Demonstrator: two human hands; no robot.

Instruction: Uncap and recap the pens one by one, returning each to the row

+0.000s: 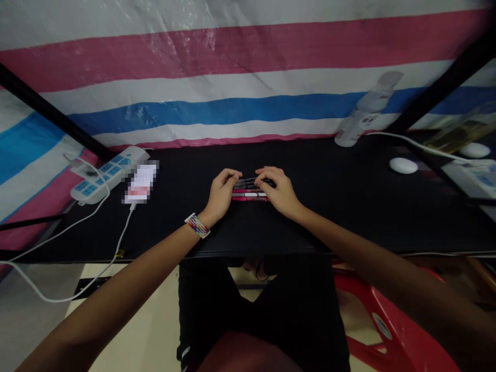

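Observation:
Several pens [250, 195] lie side by side on the black tabletop [310, 170], parallel to its front edge; black ones are at the back, pink and white ones nearer me. At their left ends rests my left hand [222, 194], its thumb and fingertips close together by the black pens. My right hand [279, 192] curls over the right ends, fingers bent and thumb near the index finger. Both hands touch or nearly touch the row, and they cover the pens' ends. Whether either one pinches a pen is hidden.
A power strip [112, 174] and a phone [141, 182] on a white cable lie at the left. A clear bottle [364, 113] stands at the back right, near a white oval object [403, 165]. A red stool [403, 320] is below right.

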